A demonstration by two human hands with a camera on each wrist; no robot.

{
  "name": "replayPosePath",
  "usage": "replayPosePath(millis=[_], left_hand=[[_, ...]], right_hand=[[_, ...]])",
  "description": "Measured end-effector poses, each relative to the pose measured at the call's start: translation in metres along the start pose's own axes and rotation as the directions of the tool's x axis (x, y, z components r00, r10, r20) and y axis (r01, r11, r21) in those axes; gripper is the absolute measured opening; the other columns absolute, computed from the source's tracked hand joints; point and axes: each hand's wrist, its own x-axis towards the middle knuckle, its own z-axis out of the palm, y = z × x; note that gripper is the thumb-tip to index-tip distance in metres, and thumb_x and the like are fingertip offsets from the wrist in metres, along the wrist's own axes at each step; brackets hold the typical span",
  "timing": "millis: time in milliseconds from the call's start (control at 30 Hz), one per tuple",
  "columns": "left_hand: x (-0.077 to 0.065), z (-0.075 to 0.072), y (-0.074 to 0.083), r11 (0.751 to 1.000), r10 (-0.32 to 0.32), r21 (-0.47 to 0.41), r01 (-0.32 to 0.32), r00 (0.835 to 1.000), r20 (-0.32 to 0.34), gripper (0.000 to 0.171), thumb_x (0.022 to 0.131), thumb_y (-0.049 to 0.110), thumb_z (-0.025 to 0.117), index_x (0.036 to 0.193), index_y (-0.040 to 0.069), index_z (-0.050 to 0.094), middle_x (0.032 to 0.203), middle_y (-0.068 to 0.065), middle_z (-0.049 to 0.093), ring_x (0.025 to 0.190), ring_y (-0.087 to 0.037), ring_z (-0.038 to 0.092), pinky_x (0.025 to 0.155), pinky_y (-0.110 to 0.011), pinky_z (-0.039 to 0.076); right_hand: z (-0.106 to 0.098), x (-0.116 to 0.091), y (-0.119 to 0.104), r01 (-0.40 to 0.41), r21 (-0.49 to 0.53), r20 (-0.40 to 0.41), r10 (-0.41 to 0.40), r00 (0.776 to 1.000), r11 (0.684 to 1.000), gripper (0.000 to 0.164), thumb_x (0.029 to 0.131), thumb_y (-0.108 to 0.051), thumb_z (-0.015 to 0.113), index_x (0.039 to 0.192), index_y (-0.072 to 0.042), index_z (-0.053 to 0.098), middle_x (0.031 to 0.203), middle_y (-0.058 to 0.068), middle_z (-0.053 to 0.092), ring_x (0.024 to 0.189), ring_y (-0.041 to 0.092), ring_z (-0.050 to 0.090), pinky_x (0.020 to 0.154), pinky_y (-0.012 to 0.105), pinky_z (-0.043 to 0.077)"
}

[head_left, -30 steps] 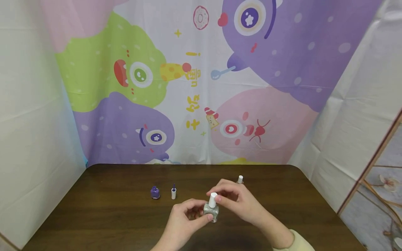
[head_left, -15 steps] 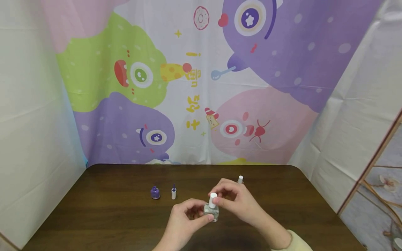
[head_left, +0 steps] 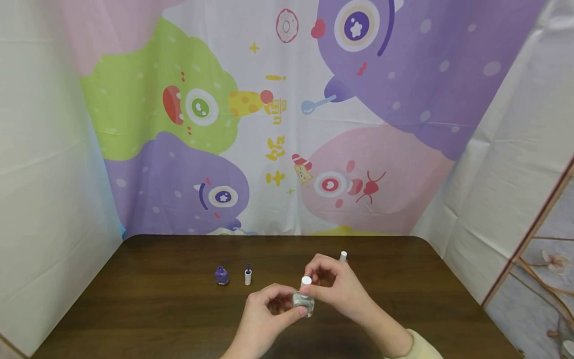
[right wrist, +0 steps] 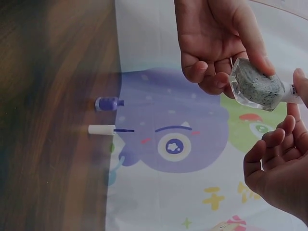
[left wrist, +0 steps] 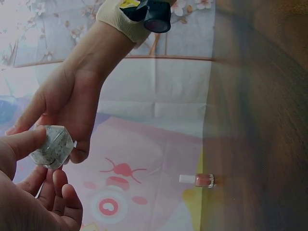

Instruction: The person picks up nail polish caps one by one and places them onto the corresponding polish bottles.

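Left hand: thumb and fingers pinch the glitter bottle point(head_left: 303, 304); left hand point(head_left: 262, 319).
Right hand: right hand point(head_left: 338, 286) pinches its white cap point(head_left: 306, 282). Can't tell whether cap is loose.
Bottle position: in the air between hands, 6 o'clock of head view, above the table point(head_left: 157, 314).
Slip risk: smooth glass could spin or drop if the cap gets twisted harder than the left pinch resists.
Spill risk: sudden cap release plus tilt could splash polish.
Knock risk: uncapped purple bottle point(head_left: 221, 276), between 9 and 10 o'clock of the held one; a stray left hand could tip it.
Bottle look: clear faceted glass, grey-green contents, dark flecks.
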Motion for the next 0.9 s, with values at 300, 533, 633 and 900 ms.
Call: replayPosePath(millis=[300,533,633,900], left_hand=[[0.0,-0.001,0.002,1.0,-0.002,-0.008,0.002,1.0,-0.004,0.024,0.07,0.016,0.083,0.091,0.012,0.07,0.077,-0.001,0.061,0.068,-0.006,0.053,0.061,-0.019,0.045],[-0.001,-0.002,0.003,1.0,-0.01,-0.009,0.01,1.0,-0.006,0.024,0.071,0.017,0.082,0.091,0.012,0.07,0.078,-0.001,0.062,0.068,-0.006,0.052,0.062,-0.02,0.045],[-0.001,-0.002,0.003,1.0,-0.014,-0.004,0.014,1.0,-0.006,0.024,0.071,0.017,0.082,0.092,0.012,0.071,0.078,0.0,0.062,0.068,-0.006,0.052,0.062,-0.02,0.045],[-0.001,-0.003,0.002,1.0,-0.024,-0.006,0.025,0.999,0.027,0.023,0.072,0.017,0.081,0.092,0.011,0.07,0.078,-0.001,0.061,0.068,-0.007,0.051,0.062,-0.02,0.044]], right_hand=[[0.001,0.001,-0.004,-0.032,0.022,0.013,0.032,0.999,0.999,0.018,0.079,-0.002,0.073,0.09,-0.008,0.059,0.078,0.006,0.053,0.074,0.007,0.05,0.064,0.027,0.045],[-0.003,0.0,-0.002,0.017,0.029,0.087,-0.02,0.996,0.999,0.023,0.084,-0.002,0.067,0.106,-0.008,0.065,0.085,0.004,0.057,0.079,0.008,0.051,0.065,0.025,0.045],[-0.006,-0.001,0.0,0.058,0.023,0.131,-0.06,0.99,0.998,0.025,0.087,0.0,0.064,0.11,-0.01,0.065,0.088,0.005,0.059,0.081,0.007,0.052,0.065,0.026,0.047],[-0.01,0.001,-0.004,0.064,0.088,0.228,-0.083,0.97,0.994,0.027,0.091,0.001,0.056,0.117,-0.004,0.063,0.089,0.007,0.056,0.08,0.006,0.05,0.065,0.024,0.046]])
